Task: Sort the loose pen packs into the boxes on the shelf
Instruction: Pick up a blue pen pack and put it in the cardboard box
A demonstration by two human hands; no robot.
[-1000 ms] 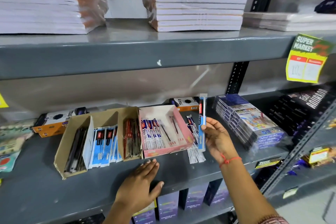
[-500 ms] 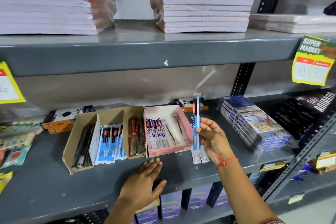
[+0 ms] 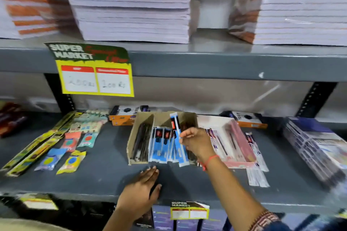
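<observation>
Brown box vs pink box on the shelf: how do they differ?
The brown box is plain cardboard with dividers; the pink box is one open tray. Brown's middle slot is packed with blue pen packs; pink looks sparsely filled. The right hand holds a blue pack over brown, not pink. Both sit open-topped on the grey shelf.

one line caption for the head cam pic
Right hand lowers a blue pen pack into the cardboard box; left hand rests on the shelf.

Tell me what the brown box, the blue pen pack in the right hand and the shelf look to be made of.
Brown box: likely plain cardboard, matte, with raw tan walls and dividers.
Blue pen pack, held by the right hand: seemingly thin glossy plastic wrap, printed blue and white; blur hides detail.
Shelf: probably painted metal, dull grey, with a chipped front edge on the tier above.
</observation>
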